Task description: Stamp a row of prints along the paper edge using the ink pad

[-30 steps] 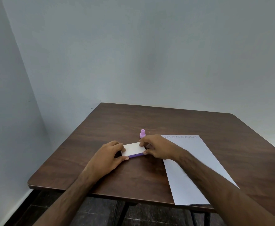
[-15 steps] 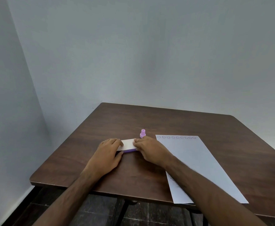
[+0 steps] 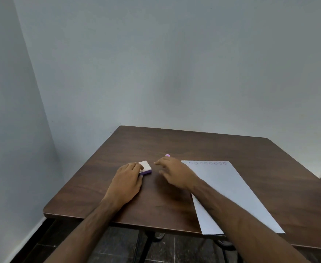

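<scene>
The ink pad [image 3: 146, 166], a small closed box with a white lid and purple base, lies on the brown table [image 3: 193, 145]. My left hand [image 3: 128, 179] rests on its near-left part, fingers over the lid and thumb at its side. My right hand [image 3: 174, 172] hovers just right of the pad, fingers spread, holding nothing. Behind that hand the top of the pink stamp [image 3: 167, 155] peeks out. A white paper sheet [image 3: 230, 190] lies to the right, with a row of several round prints [image 3: 208, 163] along its far edge.
Grey walls close off the table at the back and left. The paper's near corner overhangs the table's front edge [image 3: 117, 221]. Dark floor tiles and metal table legs [image 3: 146, 243] show below.
My right hand let go of the ink pad and drew away to the right. My left hand slid the closed pad a little to the left. The view shifted slightly.
</scene>
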Demonstrator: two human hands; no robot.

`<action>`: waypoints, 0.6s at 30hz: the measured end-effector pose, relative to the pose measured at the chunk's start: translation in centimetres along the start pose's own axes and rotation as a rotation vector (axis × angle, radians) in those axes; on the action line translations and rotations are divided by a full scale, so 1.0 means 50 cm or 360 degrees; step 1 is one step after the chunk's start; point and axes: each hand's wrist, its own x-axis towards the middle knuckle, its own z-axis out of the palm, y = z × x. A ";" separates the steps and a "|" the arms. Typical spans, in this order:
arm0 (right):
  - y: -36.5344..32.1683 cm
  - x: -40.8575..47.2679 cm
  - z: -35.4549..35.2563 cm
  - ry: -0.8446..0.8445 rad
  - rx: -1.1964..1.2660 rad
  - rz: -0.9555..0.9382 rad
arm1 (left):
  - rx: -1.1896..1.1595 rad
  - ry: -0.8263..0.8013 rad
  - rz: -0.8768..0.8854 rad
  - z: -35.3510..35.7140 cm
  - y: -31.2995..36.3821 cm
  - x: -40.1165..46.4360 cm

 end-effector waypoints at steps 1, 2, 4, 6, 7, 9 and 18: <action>0.020 -0.025 -0.015 0.0052 -0.0028 0.0035 | 0.0057 -0.0017 0.0044 -0.001 0.004 0.000; 0.042 -0.050 -0.030 0.0093 -0.0060 0.0083 | 0.0125 -0.0021 0.0112 0.000 0.009 0.002; 0.091 -0.100 -0.055 0.0137 -0.0124 0.0240 | 0.0187 -0.0026 0.0244 -0.001 0.028 0.011; 0.132 -0.140 -0.068 0.0042 -0.0198 0.0438 | 0.0146 -0.0090 0.0364 0.003 0.063 0.024; 0.147 -0.156 -0.069 -0.0053 -0.0225 0.0493 | 0.0109 -0.0151 0.0398 0.009 0.084 0.031; 0.173 -0.174 -0.062 -0.0221 -0.0240 0.0511 | 0.0036 -0.0269 0.0441 0.029 0.127 0.051; 0.257 -0.060 -0.013 -0.0066 -0.0300 0.0441 | 0.0265 -0.0261 0.0543 0.151 0.191 0.207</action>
